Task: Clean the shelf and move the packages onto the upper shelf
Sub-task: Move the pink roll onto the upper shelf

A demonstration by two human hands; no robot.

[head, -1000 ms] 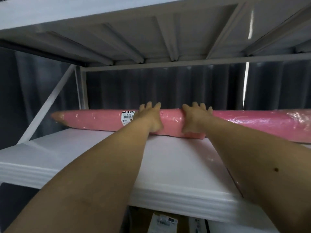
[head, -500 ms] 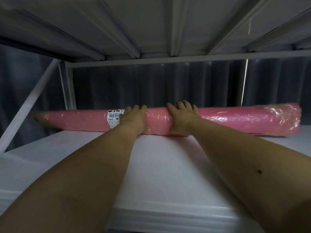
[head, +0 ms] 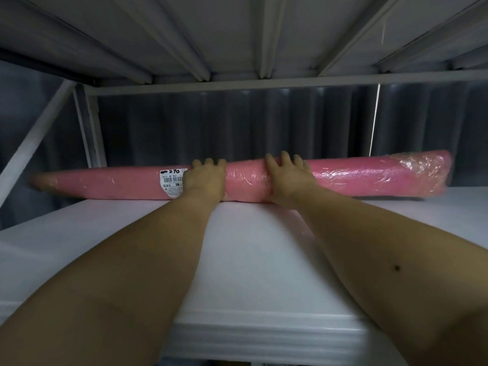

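A long pink roll [head: 351, 178] wrapped in clear plastic lies across the back of the white shelf board [head: 250, 249], with a white barcode label [head: 171, 180] left of its middle. Both my arms reach deep over the shelf. My left hand [head: 206, 180] lies on the roll just right of the label, fingers curled over its top. My right hand [head: 287, 178] grips the roll a little further right, fingers over its top as well. The roll rests on the shelf.
A ribbed metal shelf underside [head: 237, 35] hangs low above. A white upright post [head: 89, 128] and a diagonal brace [head: 34, 143] stand at the back left. A dark corrugated wall [head: 237, 122] closes the back. The shelf's front edge [head: 264, 336] is near me.
The roll has slid further back on the shelf, and its right end has come into view. Both hands stayed on it and my view has moved in closer under the upper shelf.
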